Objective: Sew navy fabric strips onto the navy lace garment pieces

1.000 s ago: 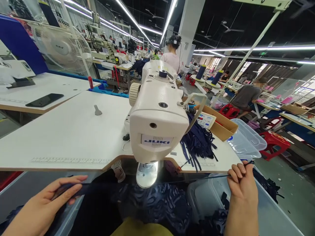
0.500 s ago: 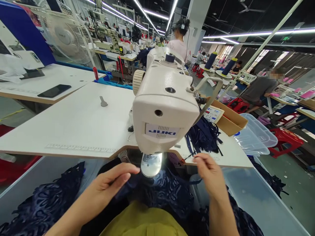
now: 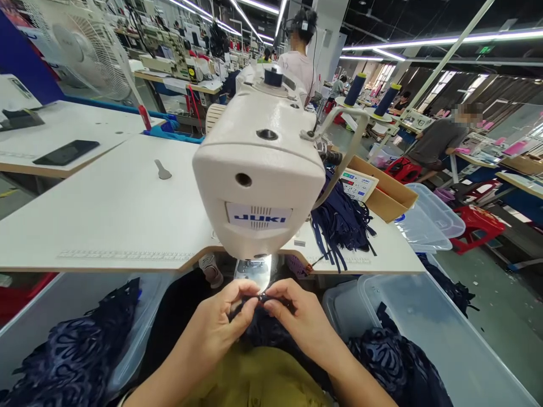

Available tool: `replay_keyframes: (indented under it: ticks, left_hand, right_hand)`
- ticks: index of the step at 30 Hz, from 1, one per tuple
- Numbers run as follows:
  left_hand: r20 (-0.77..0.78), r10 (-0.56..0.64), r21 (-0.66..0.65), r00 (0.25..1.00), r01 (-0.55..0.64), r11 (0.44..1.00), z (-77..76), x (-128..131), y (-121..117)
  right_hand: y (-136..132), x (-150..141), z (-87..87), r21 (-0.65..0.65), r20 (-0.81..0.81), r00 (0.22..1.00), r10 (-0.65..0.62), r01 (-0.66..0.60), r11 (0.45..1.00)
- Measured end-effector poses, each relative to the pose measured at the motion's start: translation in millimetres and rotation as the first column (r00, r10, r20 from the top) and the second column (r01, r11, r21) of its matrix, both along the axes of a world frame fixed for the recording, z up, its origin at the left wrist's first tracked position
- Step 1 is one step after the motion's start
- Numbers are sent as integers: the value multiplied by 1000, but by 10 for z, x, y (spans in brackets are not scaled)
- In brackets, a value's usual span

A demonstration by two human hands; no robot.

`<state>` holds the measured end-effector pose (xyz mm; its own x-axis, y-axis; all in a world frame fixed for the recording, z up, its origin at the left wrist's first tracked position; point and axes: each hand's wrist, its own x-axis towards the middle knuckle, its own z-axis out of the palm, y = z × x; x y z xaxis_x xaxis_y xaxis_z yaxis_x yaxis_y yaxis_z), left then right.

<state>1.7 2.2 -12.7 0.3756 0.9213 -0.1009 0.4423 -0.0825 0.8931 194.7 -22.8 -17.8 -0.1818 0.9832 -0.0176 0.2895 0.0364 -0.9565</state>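
Just in front of the lit needle plate (image 3: 254, 270) of a white JUKI sewing machine (image 3: 254, 186), my two hands meet. My left hand (image 3: 227, 316) pinches a narrow navy strap (image 3: 262, 298) between thumb and forefinger. My right hand (image 3: 297, 316) pinches the same dark strip from the other side, the fingertips almost touching. Below them a navy lace garment (image 3: 269, 329) hangs over the lap, partly covered by the hands. Whether the strap is attached to the lace cannot be made out.
Navy straps (image 3: 343, 217) lie heaped on the white table (image 3: 127, 215), right of the machine. Lace pieces (image 3: 76, 350) fill a clear bin at left; more lace (image 3: 394, 356) is at right with another bin (image 3: 424, 316). A metal piece (image 3: 162, 170) lies left. Co-workers sit beyond.
My right hand has come in from beside the strap pile, bringing a navy strap to the middle. My left hand has moved right and closed on the dark strip. The view has shifted slightly.
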Motion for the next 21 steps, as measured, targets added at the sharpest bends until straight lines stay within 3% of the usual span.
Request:
replay_keyframes:
  ticks: [6,9,11,13,16,18,21]
  left_hand:
    - [-42,-16,-102,999,12,995,23,16,-30]
    - [-34,-31,-79,999,28,997,36,10,-35]
    - [-47,-40,11,998,41,999,35,1,-46]
    - [-51,-31,179,998,40,983,20,-12,-62]
    - [-41,-31,426,999,45,904,-25,-30,-89]
    - [-49,-47,478,998,65,876,-57,-37,-107]
    - [-83,-91,457,992,119,882,-80,-35,-133]
  right_hand:
    - [-12,-27,74,79,89,996,0,-8,997]
    - [-16,-49,76,100,101,995,4,-14,995]
    - [-20,-65,64,104,92,996,-5,-5,995]
    - [-25,-74,50,104,67,998,-16,9,995]
    - [-35,-73,41,84,14,1000,-10,9,996]
    - [-37,-74,38,51,-31,999,10,-9,999]
    - [-32,-91,22,-70,-158,986,50,-61,996]
